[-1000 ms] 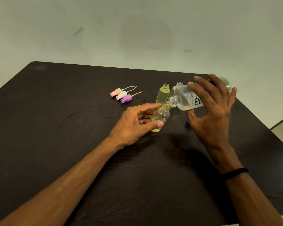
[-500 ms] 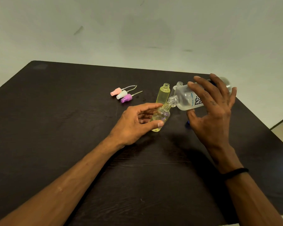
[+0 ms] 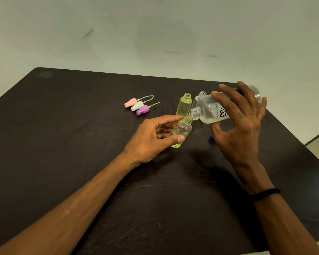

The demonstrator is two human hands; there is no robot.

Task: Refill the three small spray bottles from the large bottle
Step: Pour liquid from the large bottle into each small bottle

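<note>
Clear plastic, the large bottle (image 3: 213,110) is gripped in the curled fingers of the right hand (image 3: 240,129) and tipped almost level, its open neck set at the mouth of a small bottle (image 3: 180,132) held tilted on the dark table (image 3: 66,137) between thumb and fingers of the left hand (image 3: 151,139). A yellow-filled small bottle (image 3: 184,106) stands just behind, a third bottle (image 3: 202,93) is largely hidden beyond it, and three spray caps (image 3: 137,106) are laid well to the left.

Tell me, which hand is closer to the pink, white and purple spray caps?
Left. The left hand sits below and right of the spray caps, holding a small bottle; the right hand grips the large bottle farther right.
</note>
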